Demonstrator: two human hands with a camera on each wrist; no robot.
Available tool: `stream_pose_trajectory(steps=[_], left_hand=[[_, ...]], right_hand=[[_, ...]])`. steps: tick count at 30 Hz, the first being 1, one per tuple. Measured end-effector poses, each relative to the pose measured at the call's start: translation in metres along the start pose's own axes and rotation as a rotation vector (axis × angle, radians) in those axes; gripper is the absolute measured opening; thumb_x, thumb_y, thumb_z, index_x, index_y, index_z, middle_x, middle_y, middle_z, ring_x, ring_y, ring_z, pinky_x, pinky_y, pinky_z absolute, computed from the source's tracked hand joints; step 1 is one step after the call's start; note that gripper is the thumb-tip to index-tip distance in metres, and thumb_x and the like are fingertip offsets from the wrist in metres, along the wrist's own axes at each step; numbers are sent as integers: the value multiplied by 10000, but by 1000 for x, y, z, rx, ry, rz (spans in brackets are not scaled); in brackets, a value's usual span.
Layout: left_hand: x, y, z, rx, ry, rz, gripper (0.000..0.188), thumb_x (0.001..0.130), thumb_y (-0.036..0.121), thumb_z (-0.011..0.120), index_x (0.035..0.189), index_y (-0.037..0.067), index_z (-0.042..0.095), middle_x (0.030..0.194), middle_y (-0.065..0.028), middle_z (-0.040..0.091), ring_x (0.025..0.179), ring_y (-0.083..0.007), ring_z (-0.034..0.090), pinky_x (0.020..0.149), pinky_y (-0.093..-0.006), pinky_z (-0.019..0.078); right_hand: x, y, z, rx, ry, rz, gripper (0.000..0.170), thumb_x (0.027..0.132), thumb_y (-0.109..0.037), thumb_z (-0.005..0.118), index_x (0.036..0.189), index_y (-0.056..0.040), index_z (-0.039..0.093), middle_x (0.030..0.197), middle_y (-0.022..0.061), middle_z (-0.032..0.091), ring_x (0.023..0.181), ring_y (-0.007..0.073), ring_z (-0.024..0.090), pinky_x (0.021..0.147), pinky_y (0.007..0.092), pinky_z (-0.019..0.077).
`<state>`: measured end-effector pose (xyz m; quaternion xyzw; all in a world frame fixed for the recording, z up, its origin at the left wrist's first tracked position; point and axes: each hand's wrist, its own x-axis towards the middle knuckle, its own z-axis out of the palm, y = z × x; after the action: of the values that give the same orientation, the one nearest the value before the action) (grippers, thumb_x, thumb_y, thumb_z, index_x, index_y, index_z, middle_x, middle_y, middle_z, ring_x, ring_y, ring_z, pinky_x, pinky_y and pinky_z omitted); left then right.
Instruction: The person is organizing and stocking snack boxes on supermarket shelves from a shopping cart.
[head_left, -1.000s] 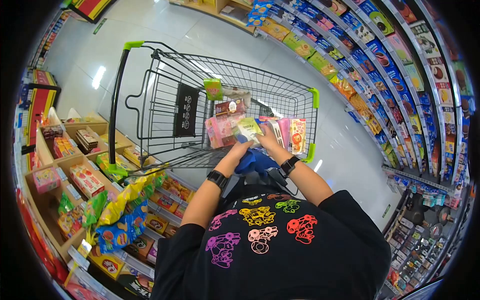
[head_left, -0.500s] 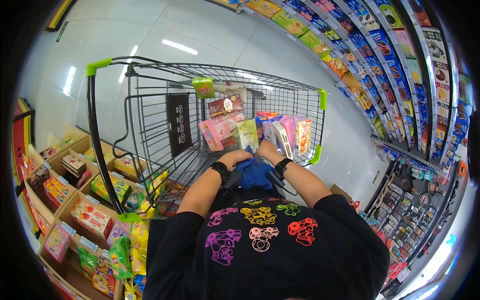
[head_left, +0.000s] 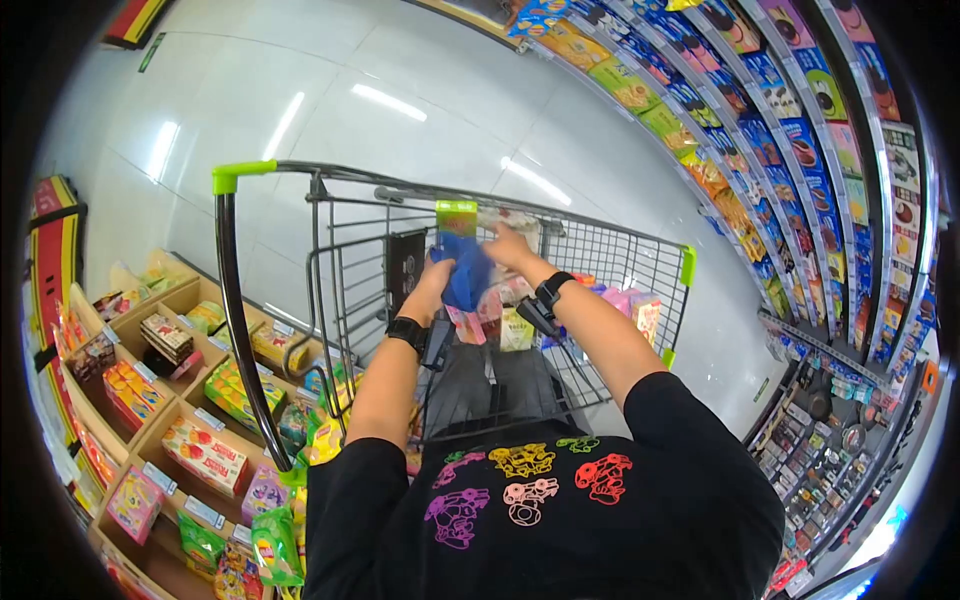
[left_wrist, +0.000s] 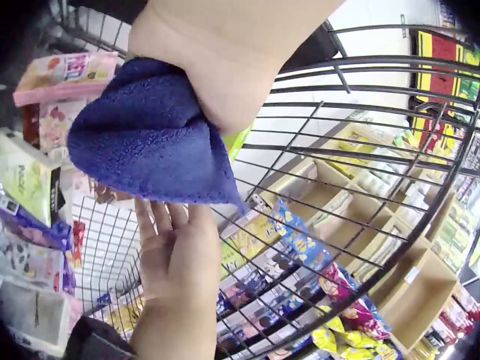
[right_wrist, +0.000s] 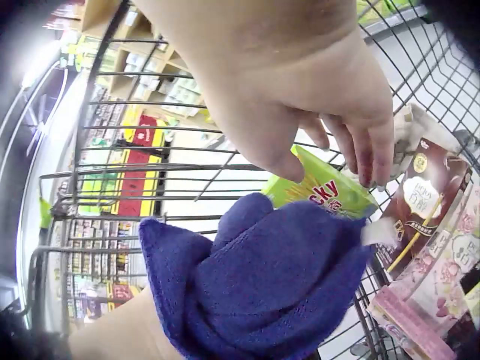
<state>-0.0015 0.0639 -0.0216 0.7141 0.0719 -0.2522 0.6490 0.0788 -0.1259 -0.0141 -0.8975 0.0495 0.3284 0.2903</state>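
Note:
My left hand [head_left: 430,290] grips a blue cloth [head_left: 462,275] inside the shopping cart, close to its far side. In the right wrist view the cloth [right_wrist: 255,277] overlaps the lower part of a green Pocky box [right_wrist: 322,187]. Over that box hovers my right hand [right_wrist: 300,97], fingers loosely bent and spread from the thumb, tips right at its upper edge. A pale green Pocky box [head_left: 517,328] stands nearer my body, beside pink packs [right_wrist: 450,262] and a brown box [right_wrist: 424,202] with a white label.
The wire cart [head_left: 600,250] has a black handle [head_left: 235,330] on the left. Divided wooden bins [head_left: 180,400] of snacks stand to the left. Shelves of packaged biscuits [head_left: 740,150] curve along the right, and pale floor tiles [head_left: 400,60] show beyond the cart.
Both hands first held the pale green Pocky box, then it stood in the cart. They have since moved away from my body toward the green box, the left carrying the blue cloth.

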Motion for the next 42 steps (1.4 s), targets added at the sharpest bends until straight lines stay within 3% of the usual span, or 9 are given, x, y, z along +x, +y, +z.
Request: stream_pose_trajectory(steps=[2, 10, 18, 30, 31, 34, 35, 36, 42], left_hand=[[31, -5, 6, -590, 214, -498, 582, 764, 84, 525, 1311, 74, 328, 1178, -144, 480, 1013, -214, 515, 820, -297, 449], [67, -15, 7, 71, 212, -472, 807, 734, 61, 539, 1414, 138, 111, 1166, -135, 504, 942, -217, 549, 792, -293, 456], [29, -14, 24, -572, 438, -530, 427, 804, 189, 532, 1188, 47, 408, 1014, -92, 559, 812, -199, 590, 689, -322, 504], [-120, 156, 111, -1469, 138, -107, 401, 905, 349, 362, 1122, 46, 510, 1140, -122, 551, 1055, -289, 517, 929, -449, 395], [-134, 146, 123, -1786, -439, 166, 559, 901, 442, 337, 1248, 11, 416, 1247, -164, 470, 1137, -331, 454, 979, -466, 339], [-153, 129, 161, -1650, -455, 54, 576, 885, 453, 348, 1261, 21, 408, 1253, -164, 467, 1114, -322, 470, 971, -433, 355], [-170, 151, 183, -1245, 68, -25, 558, 879, 456, 348, 1244, 40, 425, 1235, -154, 482, 1110, -312, 476, 955, -424, 373], [-175, 144, 189, -1595, -375, 77, 533, 881, 451, 356, 1231, 56, 434, 1217, -132, 498, 1110, -305, 479, 934, -417, 394], [-220, 207, 249, -1031, -288, -67, 421, 932, 313, 314, 1248, 53, 414, 1254, -103, 469, 1137, -235, 473, 937, -377, 401]], right_hand=[[31, 21, 32, -40, 115, -107, 621, 716, -295, 597, 1249, -44, 402, 940, 247, 606, 856, 394, 596, 770, 417, 471], [54, 5, 55, 66, 162, 41, 527, 705, -286, 631, 1179, -127, 465, 948, 222, 594, 896, 377, 570, 781, 422, 455], [-17, -28, 1, -83, 183, -356, 376, 670, -235, 675, 994, -72, 576, 956, 124, 581, 893, 316, 560, 759, 393, 453], [-246, -10, -115, -160, 628, -1251, 326, 630, -252, 709, 835, -44, 565, 980, 117, 600, 865, 267, 591, 755, 378, 488], [-271, -9, -124, -141, 620, -1302, 326, 653, -264, 700, 849, -46, 560, 956, 111, 599, 846, 271, 593, 748, 375, 492], [-323, 14, -135, -297, 483, -1375, 488, 684, -294, 661, 1121, -128, 523, 1132, 91, 517, 1071, 235, 494, 943, 434, 353], [-344, 17, -144, -318, 487, -1310, 522, 699, -323, 643, 1182, -193, 494, 1187, 103, 483, 1127, 253, 448, 964, 466, 312], [-364, 21, -151, -332, 483, -1244, 559, 715, -352, 626, 1242, -258, 466, 1241, 114, 448, 1183, 271, 402, 985, 498, 271], [-439, 73, -186, -308, 558, -944, 570, 719, -419, 608, 1259, -321, 455, 1364, 160, 300, 1265, 377, 241, 1010, 583, 113]])
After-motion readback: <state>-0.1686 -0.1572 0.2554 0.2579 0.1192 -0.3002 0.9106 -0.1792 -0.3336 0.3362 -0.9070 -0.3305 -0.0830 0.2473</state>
